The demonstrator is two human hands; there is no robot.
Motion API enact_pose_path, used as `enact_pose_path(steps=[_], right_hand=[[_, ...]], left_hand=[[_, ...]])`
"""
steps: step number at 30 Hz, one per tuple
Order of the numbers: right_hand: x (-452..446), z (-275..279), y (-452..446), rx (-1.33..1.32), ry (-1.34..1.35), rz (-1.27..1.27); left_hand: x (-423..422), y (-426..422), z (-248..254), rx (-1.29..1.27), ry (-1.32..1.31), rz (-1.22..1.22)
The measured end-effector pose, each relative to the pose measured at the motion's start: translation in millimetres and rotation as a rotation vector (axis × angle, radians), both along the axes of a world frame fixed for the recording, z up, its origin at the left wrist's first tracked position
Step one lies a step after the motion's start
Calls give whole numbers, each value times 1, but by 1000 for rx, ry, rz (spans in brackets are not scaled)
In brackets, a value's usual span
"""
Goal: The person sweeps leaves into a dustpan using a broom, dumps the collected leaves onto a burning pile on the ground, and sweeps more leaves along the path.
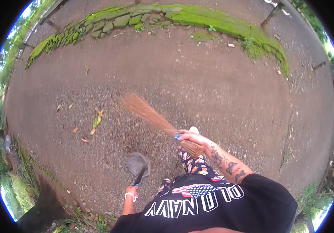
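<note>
My right hand (188,138) is closed around the bound grip of a stick broom (151,114). The broom's brown bristles point up and to the left, over the gravel, and their tips are blurred. The cut ends of its sticks show below the hand. Lower down, my left hand (132,190) grips the dark handle of a dustpan (136,161). Its grey, translucent pan is close to the ground; whether it touches cannot be made out. Several yellow and brown leaves (96,121) lie on the gravel to the left of the broom.
A low, moss-covered stone border (136,19) curves across the far side. Short posts (272,14) stand beyond it. Gravelly dirt (221,85) spreads around my feet, and one shoe (193,129) shows just past my right hand. Plants line the edges.
</note>
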State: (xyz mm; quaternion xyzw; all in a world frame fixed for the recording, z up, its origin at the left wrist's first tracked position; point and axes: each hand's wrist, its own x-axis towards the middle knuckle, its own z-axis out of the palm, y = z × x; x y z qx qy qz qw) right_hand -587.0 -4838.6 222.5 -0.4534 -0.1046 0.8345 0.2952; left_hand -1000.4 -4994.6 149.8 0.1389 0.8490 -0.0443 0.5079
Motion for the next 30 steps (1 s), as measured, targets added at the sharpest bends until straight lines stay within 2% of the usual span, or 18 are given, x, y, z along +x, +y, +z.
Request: enact_pose_path(steps=[3, 4, 5, 6, 9, 13, 15, 17, 19, 23, 25, 27, 28, 30], right_hand=[[82, -13, 57, -32, -65, -71], [105, 9, 78, -92, -182, -134], [133, -12, 94, -64, -140, -130], [150, 15, 113, -104, -318, -172], [218, 19, 150, -149, -417, -222], [319, -18, 193, -131, -409, -259], [359, -28, 219, -100, -715, -183], [396, -34, 249, -100, -921, -197], [445, -65, 279, -118, -1008, -202], [497, -79, 353, -190, -1022, -203], [506, -99, 399, -210, -1026, -179], [514, -127, 446, -146, -1177, 50], [525, -134, 462, -136, -1173, 72], [532, -102, 479, -54, -814, 403]], left_hand=[[51, 60, 0, 21, -4, 34], [62, 78, -4, 12, -81, 94], [76, 98, -4, 7, -82, 109], [91, 118, -4, 1, -61, 76], [129, 177, 1, -5, -39, 11], [161, 252, -13, -29, -64, 0], [176, 293, -30, -141, -91, -52], [193, 337, -28, -177, -146, 58], [220, 383, -11, -188, -112, -34], [245, 432, -9, -211, -138, -13], [269, 454, 6, -191, -119, -34], [296, 476, 8, -172, -18, -31], [302, 479, 2, -156, -13, -20], [314, 483, 2, -176, 16, -8]])
